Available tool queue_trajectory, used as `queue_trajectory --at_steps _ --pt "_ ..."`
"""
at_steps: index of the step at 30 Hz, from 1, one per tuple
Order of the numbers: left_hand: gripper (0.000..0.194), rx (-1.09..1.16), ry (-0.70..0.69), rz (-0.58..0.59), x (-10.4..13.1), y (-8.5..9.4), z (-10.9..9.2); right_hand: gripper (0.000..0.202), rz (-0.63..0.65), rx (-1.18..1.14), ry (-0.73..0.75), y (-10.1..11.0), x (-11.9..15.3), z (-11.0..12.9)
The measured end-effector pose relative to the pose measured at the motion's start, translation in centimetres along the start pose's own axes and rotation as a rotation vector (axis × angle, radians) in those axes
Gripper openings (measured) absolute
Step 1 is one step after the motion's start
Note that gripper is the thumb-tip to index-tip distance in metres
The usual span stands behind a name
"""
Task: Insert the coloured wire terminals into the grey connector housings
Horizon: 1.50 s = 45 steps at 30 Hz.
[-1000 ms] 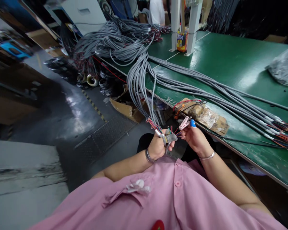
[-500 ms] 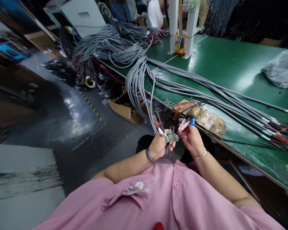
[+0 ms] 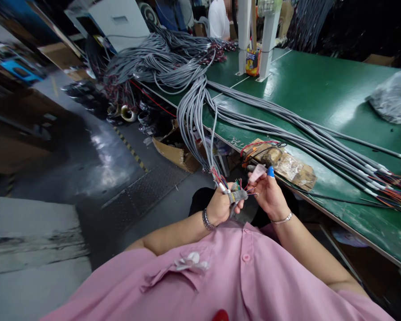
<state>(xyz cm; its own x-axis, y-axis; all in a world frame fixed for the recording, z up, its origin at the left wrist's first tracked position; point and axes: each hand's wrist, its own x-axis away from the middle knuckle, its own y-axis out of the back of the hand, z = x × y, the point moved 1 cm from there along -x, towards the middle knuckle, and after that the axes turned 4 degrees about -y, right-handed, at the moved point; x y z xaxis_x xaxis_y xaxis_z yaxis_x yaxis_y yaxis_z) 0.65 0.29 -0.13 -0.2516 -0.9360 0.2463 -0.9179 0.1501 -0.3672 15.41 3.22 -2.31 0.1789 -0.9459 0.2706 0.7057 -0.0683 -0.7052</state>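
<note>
In front of my shirt, my left hand [image 3: 222,206] is closed around the end of a grey cable [image 3: 233,208]. A grey cover sits on its thumb. Thin coloured wires [image 3: 239,183] fan out past the thumb toward the right. My right hand [image 3: 270,194] pinches a small pale pink piece [image 3: 258,173], which looks like a clip, just above the wire tips. A blue cap [image 3: 270,171] covers one of its digits. More grey cables [image 3: 192,111] hang off the table edge, their stripped ends beside my left hand.
Rows of grey cables [image 3: 297,129] lie across the green table [image 3: 324,89], with a large heap [image 3: 153,58] at the far left. A taped cardboard piece [image 3: 297,171] rests at the table edge. White posts [image 3: 267,44] and a plastic bag [image 3: 394,98] stand farther back. A person [image 3: 218,20] is behind.
The pink piece has turned in my right hand and now shows a flatter, broader side. My left hand keeps its grip on the cable with little movement. The view has shifted slightly.
</note>
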Motion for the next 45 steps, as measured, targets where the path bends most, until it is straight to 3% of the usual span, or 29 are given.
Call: queue_trajectory --at_steps 4,7,15,25,30,36,40,45 --pt "0.030 0.015 -0.023 -0.032 0.3 -0.1 -0.2 0.027 -0.024 0.069 0.080 -0.2 0.4 0.4" --pt "0.030 0.032 -0.052 -0.069 0.3 -0.4 -0.3 0.033 -0.033 0.109 0.119 0.0 0.1 0.3" --pt "0.031 0.051 -0.098 -0.089 -0.2 -1.2 -0.4 0.052 0.036 0.050 0.000 0.3 -1.1 -0.5" --pt "0.033 0.028 -0.089 -0.104 -0.5 -0.9 0.3 0.043 -0.025 -0.049 0.037 -0.2 -1.5 -0.8" --pt "0.036 0.003 -0.074 -0.096 -0.2 -0.6 0.4 0.055 0.065 -0.038 -0.037 0.4 -0.9 -0.7" --pt "0.035 -0.081 -0.053 -0.043 0.4 0.7 1.2 0.053 0.235 0.323 -0.175 1.7 0.9 1.1" --pt "0.032 -0.153 -0.044 -0.022 0.5 1.1 1.9 0.033 0.283 0.606 -0.122 1.7 2.0 2.6" --pt "0.033 -0.214 -0.042 -0.003 0.5 1.0 2.0 0.025 0.327 0.688 -0.040 0.8 2.4 3.4"
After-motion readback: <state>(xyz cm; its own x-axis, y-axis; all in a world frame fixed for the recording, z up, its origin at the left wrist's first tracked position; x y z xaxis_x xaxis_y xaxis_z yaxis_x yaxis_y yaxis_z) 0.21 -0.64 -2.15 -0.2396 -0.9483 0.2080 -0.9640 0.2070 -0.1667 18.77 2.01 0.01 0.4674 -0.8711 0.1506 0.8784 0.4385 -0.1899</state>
